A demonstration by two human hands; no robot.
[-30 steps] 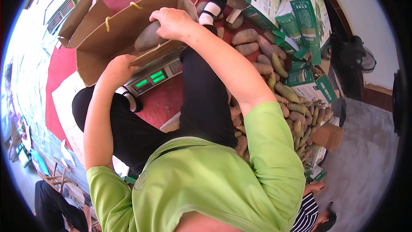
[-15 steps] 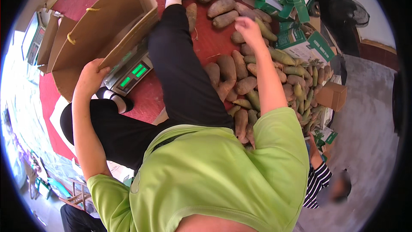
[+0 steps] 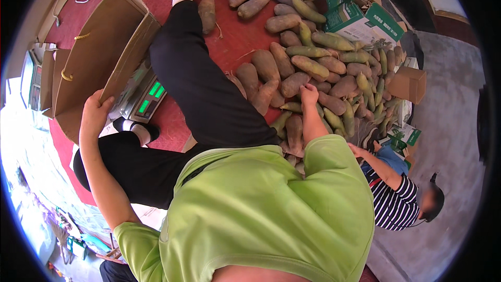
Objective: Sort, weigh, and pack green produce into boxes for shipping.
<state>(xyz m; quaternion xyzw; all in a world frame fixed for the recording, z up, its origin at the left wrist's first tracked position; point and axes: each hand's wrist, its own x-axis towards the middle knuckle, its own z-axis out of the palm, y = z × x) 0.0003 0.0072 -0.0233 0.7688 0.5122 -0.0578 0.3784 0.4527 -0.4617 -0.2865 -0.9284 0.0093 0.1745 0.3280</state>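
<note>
My left hand [image 3: 93, 117] grips the near edge of an open cardboard box [image 3: 107, 42] with yellow cord loops, fingers behind the wall and thumb in front. The box tilts over a digital scale [image 3: 143, 96] with a lit green display. My right hand [image 3: 309, 95] is at the near middle of a heap of long root vegetables that look like radishes, its fingers curled together. Right beside its fingertips lies a reddish-brown root [image 3: 295, 84]. Whatever those fingers hold, if anything, is hidden. Green roots [image 3: 313, 68] lie just beyond.
Green-and-white cartons [image 3: 360, 23] stand behind the heap, and a small brown box [image 3: 407, 84] at its right. My outstretched leg [image 3: 209, 78] lies between scale and heap on the red mat [image 3: 235, 39]. A person in a striped shirt [image 3: 394, 198] is at lower right.
My right hand has come back toward me, from above the far roots down to the heap's near middle. My left hand stays on the box. The person at right shows more fully.
</note>
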